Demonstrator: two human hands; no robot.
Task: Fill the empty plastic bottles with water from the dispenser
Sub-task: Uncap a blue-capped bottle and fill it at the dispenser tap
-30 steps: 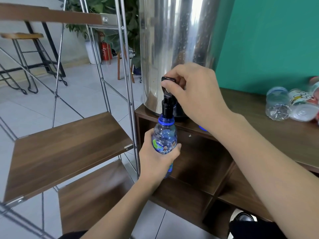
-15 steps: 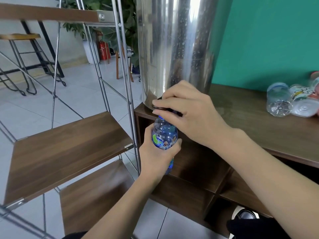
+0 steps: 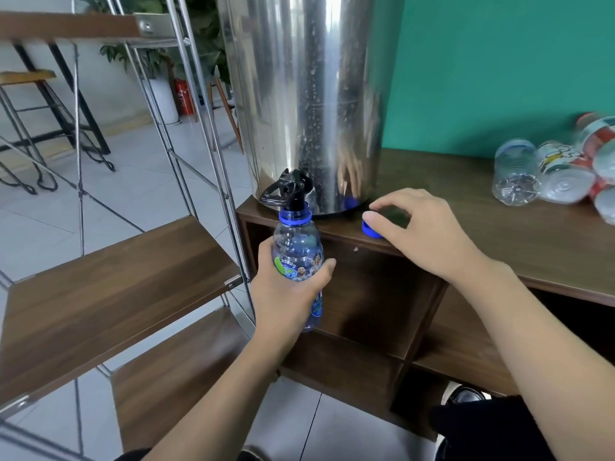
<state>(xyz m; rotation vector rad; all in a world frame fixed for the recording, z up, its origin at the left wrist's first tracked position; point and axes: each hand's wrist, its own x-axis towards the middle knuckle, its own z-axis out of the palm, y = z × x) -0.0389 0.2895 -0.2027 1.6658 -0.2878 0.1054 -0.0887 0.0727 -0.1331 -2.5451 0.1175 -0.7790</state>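
My left hand (image 3: 289,296) grips a clear blue-tinted plastic bottle (image 3: 297,248) with a printed label, held upright with its open blue neck right under the black tap (image 3: 289,190) of the tall steel dispenser (image 3: 309,101). The tap lever lies down and forward. My right hand (image 3: 422,227) rests on the wooden cabinet top (image 3: 466,227) with thumb and fingers pinching a blue bottle cap (image 3: 369,228) near the front edge.
Several empty plastic bottles (image 3: 559,174) lie on their sides at the cabinet's right end against the green wall. A metal-framed rack with wooden shelves (image 3: 109,281) stands close on the left. Open cabinet compartments sit below the counter.
My right hand has let go of the tap lever and moved right and down onto the cabinet top, to the blue cap. The bottle stays under the spout in my left hand.
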